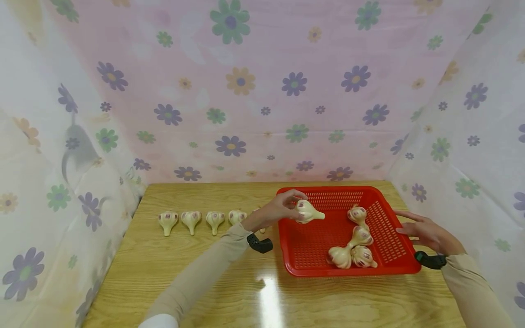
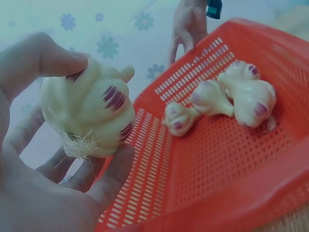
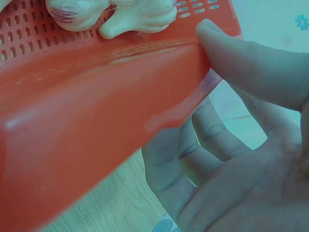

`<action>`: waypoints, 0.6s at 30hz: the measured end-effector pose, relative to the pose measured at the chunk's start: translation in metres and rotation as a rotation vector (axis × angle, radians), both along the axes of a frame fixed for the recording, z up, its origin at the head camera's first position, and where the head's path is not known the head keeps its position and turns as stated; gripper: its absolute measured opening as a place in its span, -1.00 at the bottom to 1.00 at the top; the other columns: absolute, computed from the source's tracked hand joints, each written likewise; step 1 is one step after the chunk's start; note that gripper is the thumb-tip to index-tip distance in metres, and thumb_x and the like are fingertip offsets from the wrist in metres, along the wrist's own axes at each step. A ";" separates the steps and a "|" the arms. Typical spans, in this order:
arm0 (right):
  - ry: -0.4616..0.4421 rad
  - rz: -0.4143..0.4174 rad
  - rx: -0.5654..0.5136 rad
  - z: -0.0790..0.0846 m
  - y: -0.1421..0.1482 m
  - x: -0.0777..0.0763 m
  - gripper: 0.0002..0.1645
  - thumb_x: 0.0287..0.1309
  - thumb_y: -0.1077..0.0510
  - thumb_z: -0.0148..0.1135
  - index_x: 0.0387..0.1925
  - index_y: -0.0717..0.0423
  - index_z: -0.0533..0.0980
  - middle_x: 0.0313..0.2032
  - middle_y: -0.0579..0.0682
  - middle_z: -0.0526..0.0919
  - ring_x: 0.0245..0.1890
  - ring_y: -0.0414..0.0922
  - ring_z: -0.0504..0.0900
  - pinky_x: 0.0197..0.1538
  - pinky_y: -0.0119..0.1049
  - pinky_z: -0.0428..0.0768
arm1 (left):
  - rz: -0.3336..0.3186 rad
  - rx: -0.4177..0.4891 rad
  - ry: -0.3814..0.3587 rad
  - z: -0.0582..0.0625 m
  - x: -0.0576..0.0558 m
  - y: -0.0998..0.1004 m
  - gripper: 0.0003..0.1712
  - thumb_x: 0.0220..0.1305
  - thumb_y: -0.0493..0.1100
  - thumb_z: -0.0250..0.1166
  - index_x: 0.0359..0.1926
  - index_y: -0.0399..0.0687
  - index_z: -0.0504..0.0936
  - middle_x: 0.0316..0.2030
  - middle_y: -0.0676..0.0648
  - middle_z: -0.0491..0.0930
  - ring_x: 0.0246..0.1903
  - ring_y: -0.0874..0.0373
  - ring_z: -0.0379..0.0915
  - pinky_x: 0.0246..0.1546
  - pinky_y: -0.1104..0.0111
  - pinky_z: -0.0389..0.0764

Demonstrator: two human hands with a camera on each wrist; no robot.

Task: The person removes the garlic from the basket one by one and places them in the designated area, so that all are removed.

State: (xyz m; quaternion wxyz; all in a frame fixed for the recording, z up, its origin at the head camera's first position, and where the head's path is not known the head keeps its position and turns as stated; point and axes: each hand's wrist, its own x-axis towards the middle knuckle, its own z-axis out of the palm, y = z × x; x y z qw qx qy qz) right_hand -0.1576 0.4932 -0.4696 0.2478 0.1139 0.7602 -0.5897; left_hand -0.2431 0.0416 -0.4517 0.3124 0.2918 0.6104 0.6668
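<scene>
My left hand [image 1: 279, 210] holds a garlic bulb [image 1: 306, 212] over the left part of a red plastic basket [image 1: 348, 272]. In the left wrist view, thumb and fingers curl round this bulb [image 2: 91, 108], whose stringy roots face the palm. On the basket's right side, my right hand [image 1: 430, 233] grips the rim. The right wrist view has its thumb [image 3: 256, 67] on top of the rim and fingers [image 3: 166, 169] underneath. Several garlic bulbs [image 1: 339, 257] lie in the right half of the basket.
On the wooden table [image 1: 197, 282], left of the basket, a row of garlic bulbs [image 1: 191, 221] lies with stems toward me; the left forearm partly hides the rightmost one. Flower-patterned cloth [image 1: 262, 114] hangs at the back and along both sides.
</scene>
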 end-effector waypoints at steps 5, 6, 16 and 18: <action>0.014 0.065 0.017 0.002 0.001 0.001 -0.18 0.35 0.13 0.05 0.47 0.09 -0.12 0.02 -0.03 0.53 -0.07 0.01 0.58 -0.01 0.04 0.54 | -0.027 0.007 0.011 0.001 0.003 -0.014 -0.44 0.12 -0.45 0.28 0.16 -0.23 0.35 0.06 -0.10 0.41 -0.03 0.07 0.40 -0.12 0.29 0.53; 0.018 0.074 0.021 0.002 0.002 0.001 -0.16 0.35 0.13 0.05 0.47 0.12 -0.15 0.03 -0.03 0.52 -0.07 0.00 0.57 -0.01 0.04 0.54 | -0.031 0.003 0.016 0.001 0.003 -0.017 -0.44 0.12 -0.45 0.29 0.16 -0.22 0.35 0.06 -0.10 0.41 -0.02 0.07 0.40 -0.11 0.29 0.53; -0.012 -0.017 -0.022 -0.001 0.001 0.000 -0.42 0.30 0.16 0.13 0.27 -0.41 0.29 -0.06 -0.05 0.62 -0.12 -0.01 0.62 -0.02 0.08 0.54 | -0.059 -0.008 0.018 0.009 0.010 -0.047 -0.38 0.11 -0.45 0.31 0.19 -0.33 0.30 0.08 -0.13 0.41 0.01 0.05 0.40 -0.08 0.27 0.53; -0.011 -0.012 -0.025 -0.001 0.001 -0.001 -0.43 0.30 0.16 0.12 0.24 -0.44 0.31 -0.08 -0.08 0.62 -0.13 -0.02 0.61 -0.02 0.08 0.54 | -0.062 -0.009 0.018 0.009 0.010 -0.052 -0.38 0.11 -0.45 0.30 0.19 -0.32 0.29 0.09 -0.14 0.40 0.01 0.04 0.39 -0.10 0.26 0.53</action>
